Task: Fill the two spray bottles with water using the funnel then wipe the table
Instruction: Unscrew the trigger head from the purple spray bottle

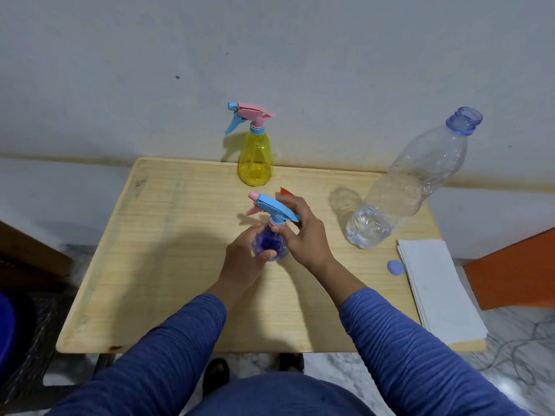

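Mid-table [168, 265], the left hand [244, 259] wraps the purple spray bottle [270, 244] while the right hand [300, 232] pinches its blue trigger head [276, 210]. The yellow spray bottle [255, 163] stands behind, the nearly empty water bottle [411, 181] right.

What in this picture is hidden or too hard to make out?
- Funnel: head view, only a red tip shows behind the right hand.
- Purple spray bottle: both hands cover it, so its water level is unreadable; the left hand wraps the body.
- Whether its blue sprayer head is screwed tight: fingers hide the collar.
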The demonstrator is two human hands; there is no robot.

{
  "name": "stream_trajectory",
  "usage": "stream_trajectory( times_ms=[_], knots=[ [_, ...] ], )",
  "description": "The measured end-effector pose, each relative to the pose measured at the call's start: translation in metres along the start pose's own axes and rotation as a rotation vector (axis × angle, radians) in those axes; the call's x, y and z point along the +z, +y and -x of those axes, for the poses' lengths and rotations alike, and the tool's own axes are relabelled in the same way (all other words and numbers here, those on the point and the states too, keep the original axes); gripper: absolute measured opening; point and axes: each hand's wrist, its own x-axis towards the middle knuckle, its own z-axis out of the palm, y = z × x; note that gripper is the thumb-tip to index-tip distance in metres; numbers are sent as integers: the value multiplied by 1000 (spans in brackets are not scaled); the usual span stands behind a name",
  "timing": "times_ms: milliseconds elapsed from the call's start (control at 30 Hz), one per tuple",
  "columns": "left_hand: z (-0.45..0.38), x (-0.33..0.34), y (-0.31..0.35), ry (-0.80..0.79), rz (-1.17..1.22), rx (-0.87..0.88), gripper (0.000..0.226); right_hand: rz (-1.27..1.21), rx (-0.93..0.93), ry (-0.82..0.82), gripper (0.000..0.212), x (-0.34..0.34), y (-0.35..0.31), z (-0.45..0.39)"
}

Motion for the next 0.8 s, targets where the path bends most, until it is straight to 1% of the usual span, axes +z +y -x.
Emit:
stream_trajectory(
  times_ms=[133,167,267,367,467,500,567,633,667,733,800],
  knots=[
    [0,-1,0,6,9,12,46,106,-43,-23,61,-2,0,-2],
    [0,-1,0,12,10,18,45,142,-70,3,61,0,0,-3],
    [-1,0,-3,13,16,17,49,172,-96,87,50,4,3,-5],
    [-2,1,-5,17,-9,31,56,119,-60,33,52,1,5,-4],
    [-2,2,-7,19,-23,55,57,147,-83,-73,57,-5,6,-2],
    [-2,2,-7,20,-21,60,57,163,-98,-86,61,-5,5,-3],
    [-3,2,-7,22,-3,54,57,183,-80,-58,67,-3,4,-5],
    [-2,3,-6,28,-6,31,58,192,-52,-6,66,-2,2,-7],
    [-2,3,-6,25,-19,15,59,188,-59,-4,64,-2,2,-6],
    [-3,3,-6,17,-16,-11,61,142,-71,-58,64,-4,1,-3],
    [-3,4,-8,26,15,-17,61,127,-81,-108,69,-5,-2,-2]
  ],
)
